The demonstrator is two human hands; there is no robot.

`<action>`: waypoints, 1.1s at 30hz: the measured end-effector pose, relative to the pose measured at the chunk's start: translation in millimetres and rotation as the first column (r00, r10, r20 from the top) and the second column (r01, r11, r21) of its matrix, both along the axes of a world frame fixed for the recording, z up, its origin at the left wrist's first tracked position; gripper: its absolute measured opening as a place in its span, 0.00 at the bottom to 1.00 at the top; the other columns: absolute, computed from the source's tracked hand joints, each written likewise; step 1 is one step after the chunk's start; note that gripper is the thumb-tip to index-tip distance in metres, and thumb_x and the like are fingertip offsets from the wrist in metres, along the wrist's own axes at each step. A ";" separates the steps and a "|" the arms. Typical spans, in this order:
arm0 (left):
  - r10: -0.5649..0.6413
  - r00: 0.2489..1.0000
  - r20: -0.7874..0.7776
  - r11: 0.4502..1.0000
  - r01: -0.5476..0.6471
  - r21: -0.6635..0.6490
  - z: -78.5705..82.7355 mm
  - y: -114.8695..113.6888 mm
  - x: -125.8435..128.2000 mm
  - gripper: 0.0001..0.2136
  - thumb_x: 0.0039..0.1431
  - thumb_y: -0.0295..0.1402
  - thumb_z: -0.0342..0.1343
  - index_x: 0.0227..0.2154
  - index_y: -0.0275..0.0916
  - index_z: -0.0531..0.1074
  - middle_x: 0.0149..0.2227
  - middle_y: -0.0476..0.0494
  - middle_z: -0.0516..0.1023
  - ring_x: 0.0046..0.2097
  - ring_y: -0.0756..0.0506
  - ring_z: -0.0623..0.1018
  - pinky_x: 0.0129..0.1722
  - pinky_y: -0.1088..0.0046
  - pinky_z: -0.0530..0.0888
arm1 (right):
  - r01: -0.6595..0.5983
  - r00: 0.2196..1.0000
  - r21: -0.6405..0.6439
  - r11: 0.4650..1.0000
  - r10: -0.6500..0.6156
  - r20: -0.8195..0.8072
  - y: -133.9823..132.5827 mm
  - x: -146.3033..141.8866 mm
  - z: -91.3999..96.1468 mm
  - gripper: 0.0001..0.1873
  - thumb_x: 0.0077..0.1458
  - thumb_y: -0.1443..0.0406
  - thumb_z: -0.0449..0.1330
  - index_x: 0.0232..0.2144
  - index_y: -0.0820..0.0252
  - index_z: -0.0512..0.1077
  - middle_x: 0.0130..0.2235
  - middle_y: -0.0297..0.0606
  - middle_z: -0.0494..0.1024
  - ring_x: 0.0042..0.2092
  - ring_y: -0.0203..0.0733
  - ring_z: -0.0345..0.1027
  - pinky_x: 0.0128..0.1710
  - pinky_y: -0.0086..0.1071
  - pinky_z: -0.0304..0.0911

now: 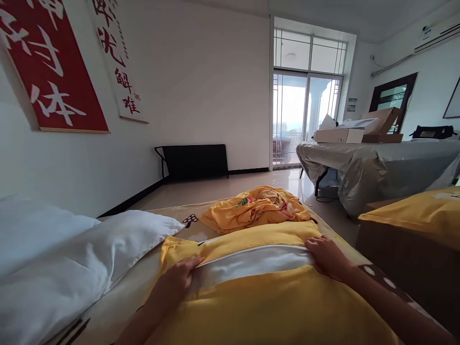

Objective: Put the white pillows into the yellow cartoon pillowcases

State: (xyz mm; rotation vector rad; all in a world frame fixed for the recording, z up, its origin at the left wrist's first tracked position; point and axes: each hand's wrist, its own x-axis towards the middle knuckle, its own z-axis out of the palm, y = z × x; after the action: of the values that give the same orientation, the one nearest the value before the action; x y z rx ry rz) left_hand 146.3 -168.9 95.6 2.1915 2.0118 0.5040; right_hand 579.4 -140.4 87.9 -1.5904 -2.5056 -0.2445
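A yellow pillowcase [266,306] lies in front of me with a long opening across it. Inside that opening the white pillow [255,263] shows. At the opening's left end, my left hand [181,275] is closed on the pillowcase edge. My right hand [327,256] grips the same edge at the right end, fingers curled onto the fabric. The fingertips of both hands are partly hidden. Just beyond the pillowcase lies a crumpled orange-yellow cloth [255,206] with a printed pattern.
White pillows [118,244] lie at the left on the patterned bed cover [143,282]. Another yellow pillowcase [420,215] rests on a brown box at the right. Behind it, a plastic-covered table [366,165] bears open cardboard boxes [345,135]. A black folded table [196,162] leans against the wall.
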 end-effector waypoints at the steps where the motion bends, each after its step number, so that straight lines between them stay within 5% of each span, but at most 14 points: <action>1: 0.023 0.999 0.041 0.999 -0.024 0.034 0.4 -2.7 -2.1 0.21 0.56 0.33 0.43 0.49 0.40 0.73 0.54 0.45 0.73 0.56 0.41 0.71 0.55 0.66 0.67 | 0.017 1.000 0.024 1.000 -0.018 0.009 -2.0 -1.9 1.3 0.12 0.38 0.71 0.54 0.30 0.61 0.69 0.37 0.48 0.77 0.40 0.52 0.70 0.42 0.39 0.59; 6: 0.050 0.964 0.262 0.913 -0.150 0.380 4.3 -20.1 5.2 0.19 0.58 0.38 0.39 0.43 0.38 0.72 0.47 0.41 0.77 0.49 0.41 0.75 0.49 0.67 0.70 | 0.139 0.975 0.210 0.968 -0.097 -0.200 -1.7 -2.5 -7.5 0.22 0.30 0.72 0.53 0.35 0.61 0.65 0.39 0.49 0.75 0.42 0.54 0.67 0.43 0.39 0.59; 10: 0.104 0.962 0.254 0.747 -0.244 0.618 5.2 -29.3 14.2 0.15 0.58 0.34 0.38 0.41 0.38 0.67 0.44 0.38 0.73 0.49 0.40 0.72 0.52 0.64 0.67 | 0.199 0.871 0.407 0.892 0.030 -0.491 4.8 3.6 -26.7 0.23 0.34 0.72 0.50 0.39 0.60 0.63 0.39 0.47 0.73 0.43 0.52 0.66 0.44 0.39 0.60; 12: 0.111 0.969 0.221 0.708 -0.233 0.666 -1.5 -31.4 7.7 0.13 0.57 0.32 0.39 0.40 0.39 0.66 0.42 0.38 0.72 0.49 0.40 0.71 0.53 0.63 0.66 | 0.237 0.801 0.436 0.868 0.080 -0.594 7.0 9.5 -34.2 0.20 0.40 0.72 0.49 0.39 0.59 0.63 0.38 0.47 0.73 0.41 0.51 0.66 0.42 0.39 0.62; 14: 0.100 0.977 0.189 0.741 -0.200 0.641 -12.8 -33.0 -6.3 0.13 0.56 0.32 0.40 0.39 0.40 0.67 0.43 0.39 0.73 0.49 0.39 0.71 0.52 0.64 0.67 | 0.218 0.765 0.426 0.878 0.117 -0.633 7.3 17.2 -39.5 0.13 0.46 0.70 0.47 0.37 0.58 0.64 0.34 0.45 0.73 0.37 0.48 0.68 0.39 0.38 0.62; 16: 0.031 0.990 0.134 0.831 -0.101 0.548 -23.9 -35.0 -21.9 0.12 0.55 0.34 0.43 0.37 0.43 0.70 0.42 0.41 0.75 0.48 0.39 0.72 0.50 0.65 0.68 | 0.081 0.800 0.371 0.925 0.162 -0.578 6.4 24.8 -43.9 0.08 0.51 0.67 0.48 0.32 0.57 0.66 0.30 0.43 0.73 0.34 0.46 0.68 0.37 0.36 0.62; 18: -0.104 0.993 0.062 0.933 0.075 0.352 -29.1 -37.8 -31.9 0.12 0.57 0.38 0.43 0.32 0.45 0.72 0.38 0.43 0.77 0.43 0.40 0.74 0.45 0.67 0.70 | -0.091 0.855 0.222 0.971 0.191 -0.482 5.9 30.4 -47.4 0.06 0.51 0.65 0.50 0.29 0.57 0.67 0.29 0.40 0.74 0.33 0.44 0.67 0.35 0.34 0.62; 20: -0.224 0.974 0.022 0.968 0.220 0.123 -26.1 -41.2 -33.6 0.15 0.60 0.40 0.40 0.27 0.45 0.71 0.33 0.45 0.77 0.37 0.43 0.75 0.38 0.70 0.71 | -0.153 0.889 0.025 0.988 0.149 -0.433 6.5 32.8 -47.3 0.06 0.52 0.65 0.51 0.27 0.57 0.67 0.30 0.38 0.75 0.32 0.42 0.67 0.34 0.32 0.61; 22: -0.230 0.973 0.004 0.973 0.229 0.011 -16.5 -44.6 -29.0 0.18 0.62 0.39 0.37 0.24 0.43 0.69 0.30 0.46 0.74 0.32 0.45 0.74 0.34 0.72 0.70 | -0.118 0.906 -0.136 0.984 0.051 -0.421 7.1 32.5 -40.0 0.10 0.55 0.63 0.49 0.26 0.57 0.67 0.29 0.36 0.74 0.30 0.39 0.66 0.31 0.31 0.60; 25: -0.248 0.969 0.012 0.966 0.247 0.073 1.7 -49.6 -16.3 0.16 0.62 0.37 0.39 0.27 0.42 0.70 0.37 0.43 0.74 0.37 0.45 0.75 0.38 0.72 0.71 | -0.102 0.906 -0.189 0.977 0.013 -0.422 0.8 27.2 -13.2 0.13 0.58 0.58 0.50 0.28 0.58 0.69 0.33 0.37 0.75 0.35 0.41 0.66 0.36 0.33 0.62; 29: -0.431 0.900 0.055 0.900 0.425 0.102 25.7 -58.1 15.9 0.12 0.63 0.38 0.43 0.41 0.45 0.70 0.56 0.44 0.68 0.56 0.42 0.68 0.54 0.68 0.67 | -0.325 0.866 -0.113 0.939 0.247 -0.436 -28.1 2.6 29.4 0.14 0.57 0.58 0.55 0.45 0.53 0.69 0.50 0.39 0.71 0.52 0.44 0.61 0.54 0.38 0.54; 33: -0.561 0.828 0.020 0.825 0.561 -0.062 50.2 -65.5 61.0 0.13 0.58 0.40 0.51 0.44 0.43 0.67 0.53 0.43 0.70 0.54 0.41 0.69 0.54 0.65 0.66 | -0.492 0.842 -0.211 0.845 0.400 -0.362 -54.8 -35.6 42.0 0.16 0.50 0.59 0.62 0.43 0.52 0.70 0.43 0.35 0.74 0.46 0.42 0.66 0.50 0.34 0.57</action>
State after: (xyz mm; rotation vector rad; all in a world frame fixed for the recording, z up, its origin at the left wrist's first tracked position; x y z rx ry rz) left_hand 207.3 -234.4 145.8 2.5708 1.2429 0.3474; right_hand 543.7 -195.3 129.9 -0.9561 -2.6477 0.4291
